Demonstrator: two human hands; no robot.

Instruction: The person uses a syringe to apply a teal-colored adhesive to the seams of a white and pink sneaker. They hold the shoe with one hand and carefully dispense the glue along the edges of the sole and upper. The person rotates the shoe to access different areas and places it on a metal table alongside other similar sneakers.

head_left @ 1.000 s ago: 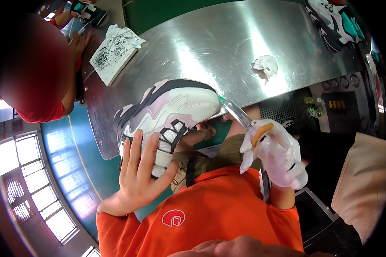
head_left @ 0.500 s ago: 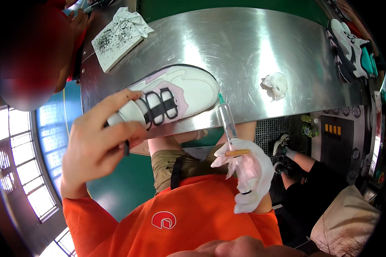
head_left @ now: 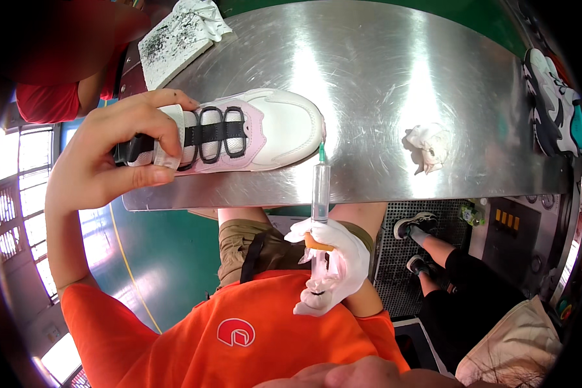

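A white and pink sneaker (head_left: pixel 283 129) with black lacing loops lies on the metal table, toe to the right. My left hand (head_left: pixel 119 139) is closed round its tongue and collar, the thumb on the near side. My right hand (head_left: pixel 343 265), in a white glove, is closed round a clear syringe (head_left: pixel 320 194) with a green needle hub. The needle points away from me, and its tip is at the toe edge of the sole; I cannot tell whether it touches. An orange-yellow band (head_left: pixel 318 243) shows at the gloved fingers by the barrel.
On the steel table (head_left: pixel 368 84) lies a crumpled white cloth (head_left: pixel 429 149), right of the shoe. A black-smudged white pad (head_left: pixel 174 48) is at the far left. More sneakers (head_left: pixel 553 103) stand at the right edge. Other people are at the far left and lower right.
The sneaker has turned so its toe points more directly right, and my left hand has shifted left with it. The syringe has moved left with my right hand and stands straighter, still by the toe.
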